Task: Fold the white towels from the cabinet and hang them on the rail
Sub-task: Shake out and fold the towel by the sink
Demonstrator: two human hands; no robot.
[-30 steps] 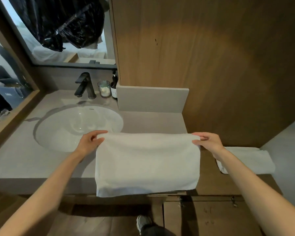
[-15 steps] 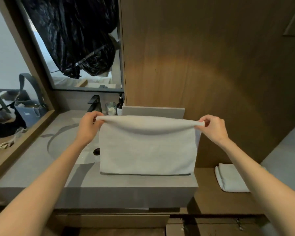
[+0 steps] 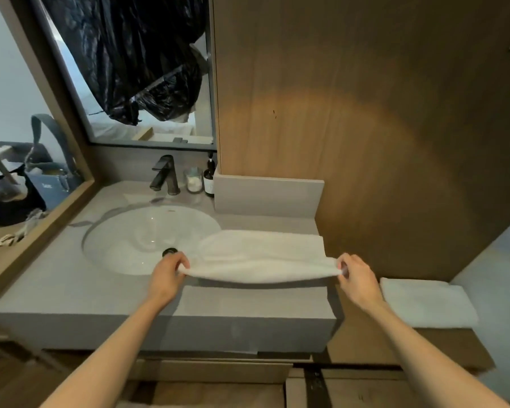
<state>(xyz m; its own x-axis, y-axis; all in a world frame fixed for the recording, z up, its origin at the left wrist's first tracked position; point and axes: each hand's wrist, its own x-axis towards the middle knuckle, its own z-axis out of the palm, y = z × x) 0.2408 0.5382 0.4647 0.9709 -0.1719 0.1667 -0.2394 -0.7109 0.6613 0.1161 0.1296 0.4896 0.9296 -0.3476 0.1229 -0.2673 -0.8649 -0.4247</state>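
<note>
While the left hand (image 3: 169,269) and right hand (image 3: 354,272) each pinch an end of one soft white towel (image 3: 262,257) over the smooth grey counter (image 3: 71,287), a second folded towel (image 3: 427,304) lies apart.

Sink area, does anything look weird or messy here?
Yes. A crumpled black plastic bag hangs over the mirror, hiding much of it. The left end of the white towel also reaches over the sink.

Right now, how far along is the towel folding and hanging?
Done: one folded towel lies on the wooden shelf at right. In hand: left hand and right hand pinch the near edge of a second towel, its far part draped on the countertop, mid-fold. Left: finishing that fold and hanging both; no rail is in view.
</note>
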